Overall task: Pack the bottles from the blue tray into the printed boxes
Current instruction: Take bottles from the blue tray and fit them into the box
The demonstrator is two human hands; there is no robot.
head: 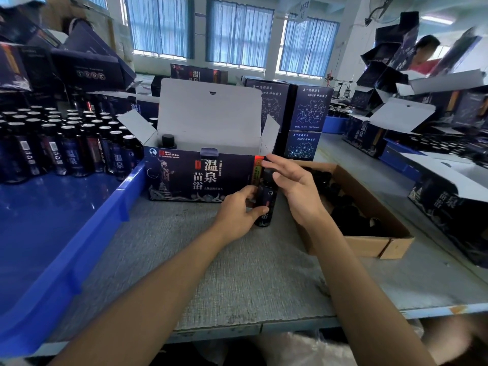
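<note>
Where the grey table [264, 273] reaches mid-frame, we see the left hand [236, 216] curled round a dark bottle [264, 204], which stands upright against the right end of the open printed box [190, 175]. The right hand [295, 191] is spread straight-fingered beside the bottle's cap, holding nothing. Right of it lies a cardboard box [369, 247] of dark caps. At left, the blue tray [52, 220] holds many more bottles [68, 146]. One capped bottle [167, 141] stands inside the printed box.

Grey table [237, 273]: blue tray [87, 249], box [184, 178] (open)
</note>
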